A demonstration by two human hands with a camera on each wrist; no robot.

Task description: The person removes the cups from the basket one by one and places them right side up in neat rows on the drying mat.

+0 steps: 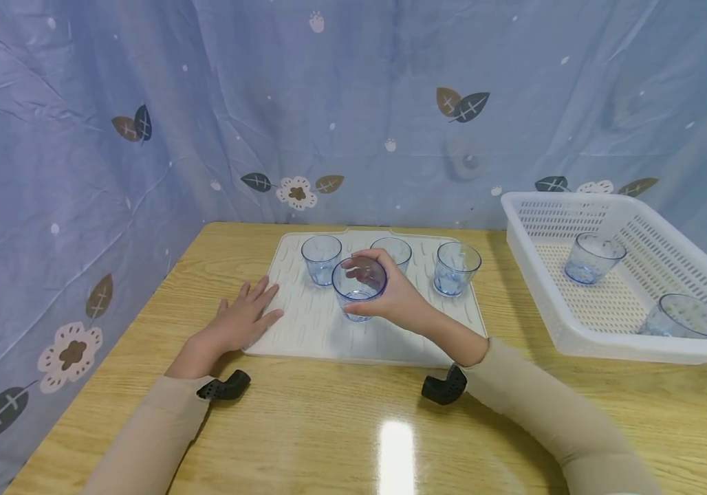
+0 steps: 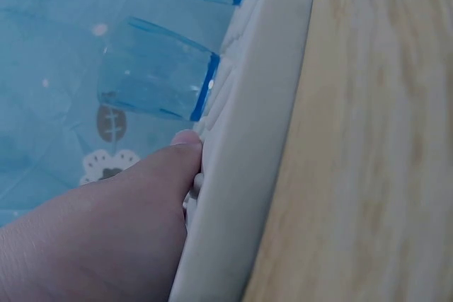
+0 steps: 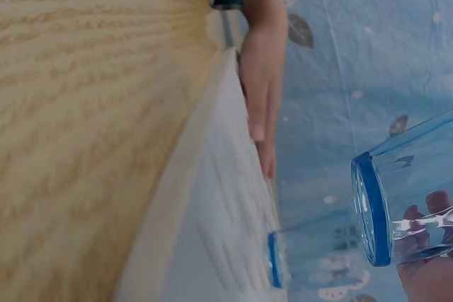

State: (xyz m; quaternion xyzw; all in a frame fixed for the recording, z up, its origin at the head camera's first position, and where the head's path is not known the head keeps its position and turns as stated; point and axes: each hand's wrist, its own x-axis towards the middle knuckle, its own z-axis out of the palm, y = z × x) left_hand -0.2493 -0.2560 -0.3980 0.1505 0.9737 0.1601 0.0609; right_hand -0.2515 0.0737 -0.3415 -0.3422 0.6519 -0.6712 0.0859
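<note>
My right hand (image 1: 393, 292) grips a clear blue-tinted drinking glass (image 1: 358, 294) round its side, thumb near and fingers behind. In the right wrist view the held glass (image 3: 371, 210) hangs with its thick blue base above the white ridged drying mat (image 3: 212, 245). My left hand (image 1: 238, 324) rests with fingers spread on the mat's left edge. Behind the held glass, three matching glasses stand upright on the mat (image 1: 304, 330): one at the left (image 1: 321, 261), one in the middle (image 1: 399, 251), partly hidden by my right hand, and one at the right (image 1: 454, 269).
At the right stands a white perforated plastic basket (image 1: 576, 333). Inside it are two more glasses, one toward the back (image 1: 593, 258) and one at the front (image 1: 688, 317), partly behind the rim. A patterned blue curtain (image 1: 360, 103) hangs behind the wooden table (image 1: 304, 426).
</note>
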